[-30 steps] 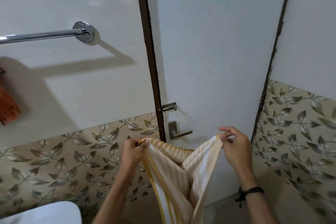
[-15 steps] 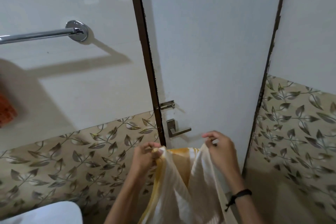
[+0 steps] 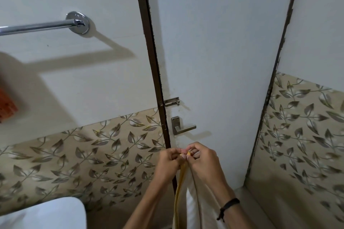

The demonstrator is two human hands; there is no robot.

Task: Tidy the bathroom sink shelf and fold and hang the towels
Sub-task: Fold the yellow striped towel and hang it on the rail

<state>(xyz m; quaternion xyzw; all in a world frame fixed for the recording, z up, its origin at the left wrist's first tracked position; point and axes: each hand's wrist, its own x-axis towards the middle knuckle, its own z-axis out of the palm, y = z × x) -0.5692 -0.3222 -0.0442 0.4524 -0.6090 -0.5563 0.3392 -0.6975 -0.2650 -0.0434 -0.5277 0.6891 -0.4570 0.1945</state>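
Observation:
A cream towel with yellow stripes (image 3: pixel 188 202) hangs folded lengthwise from my two hands in front of the door. My left hand (image 3: pixel 168 163) and my right hand (image 3: pixel 203 161) meet just below the door handle, each pinching a top corner of the towel, the corners pressed together. The towel's lower part runs out of the frame. A chrome towel rail (image 3: pixel 37 27) is fixed to the white wall at the upper left, with nothing on the part in view.
A white door (image 3: pixel 214 42) with a lever handle (image 3: pixel 183 129) and a bolt latch (image 3: pixel 171 102) stands straight ahead. An orange cloth (image 3: pixel 6 106) shows at the left edge. A white toilet tank lid (image 3: pixel 46 214) sits at the lower left. Leaf-patterned tiles line the lower walls.
My hands have come together, bringing the towel's two top corners into one point. The spread towel now hangs as a narrow folded strip.

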